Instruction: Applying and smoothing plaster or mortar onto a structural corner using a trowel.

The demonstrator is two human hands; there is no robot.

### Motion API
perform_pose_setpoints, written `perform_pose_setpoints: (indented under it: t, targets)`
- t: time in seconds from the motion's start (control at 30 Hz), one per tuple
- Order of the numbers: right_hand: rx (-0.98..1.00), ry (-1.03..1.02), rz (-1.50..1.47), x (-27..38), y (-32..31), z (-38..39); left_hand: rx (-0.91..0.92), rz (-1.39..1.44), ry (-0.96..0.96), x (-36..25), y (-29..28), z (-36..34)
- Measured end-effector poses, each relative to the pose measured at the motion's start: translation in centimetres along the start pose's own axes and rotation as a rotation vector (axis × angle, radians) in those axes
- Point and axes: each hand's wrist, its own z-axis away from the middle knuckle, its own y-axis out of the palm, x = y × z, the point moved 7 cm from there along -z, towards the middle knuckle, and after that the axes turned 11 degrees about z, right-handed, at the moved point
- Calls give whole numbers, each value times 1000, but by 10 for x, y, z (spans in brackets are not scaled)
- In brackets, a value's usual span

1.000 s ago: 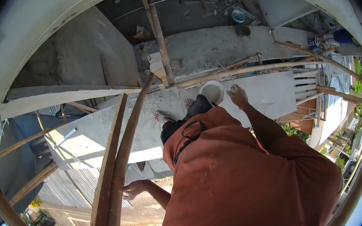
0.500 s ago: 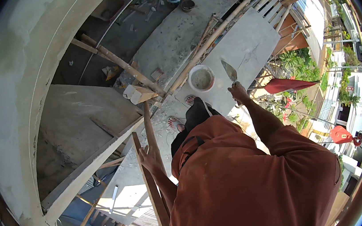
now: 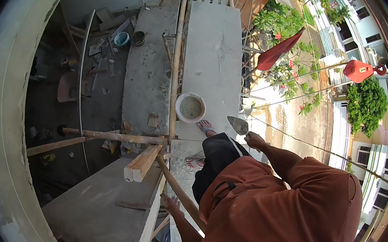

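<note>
My right hand [image 3: 253, 139] is closed on the handle of a trowel [image 3: 238, 124], its grey blade tipped up toward the upper left. My left hand [image 3: 172, 204] is low beside a slanting bamboo pole [image 3: 183, 196], fingers apart; whether it touches the pole is unclear. A round white bucket [image 3: 190, 107] of grey material stands on the pale board [image 3: 209, 47] by my sandalled feet [image 3: 207, 128].
Squared timbers [image 3: 142, 162] join bamboo at my left. Beyond lie a concrete ledge [image 3: 142, 69], two buckets [image 3: 121, 39] and debris in a dim room. On my right, a red cloth [image 3: 274, 52], ropes and a red pulley block [image 3: 357, 71] hang above a street.
The view has swung right, bringing the street, cloth and pulley into sight. My right hand with the trowel is now lower in the picture; my left hand has moved down along the pole.
</note>
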Motion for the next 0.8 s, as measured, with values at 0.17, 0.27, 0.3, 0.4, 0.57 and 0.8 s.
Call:
perform_pose_setpoints:
  t: [0.17,0.27,0.3,0.4,0.57,0.8]
  targets:
    - [40,123,-163,6,-29,0,35,-88,37,-21,66,-3]
    - [-34,85,-169,12,-39,-18,191,-86,22,-17,121,2]
    - [-58,30,-144,26,-37,-26,193,-109,-3,-13,131,-2]
    - [-110,9,-64,30,-23,-53,272,-220,-33,-5,182,-20]
    - [-96,51,-7,39,11,-95,487,-403,141,-23,269,-41]
    - [-47,-71,52,75,82,-183,470,-490,126,1,307,-136]
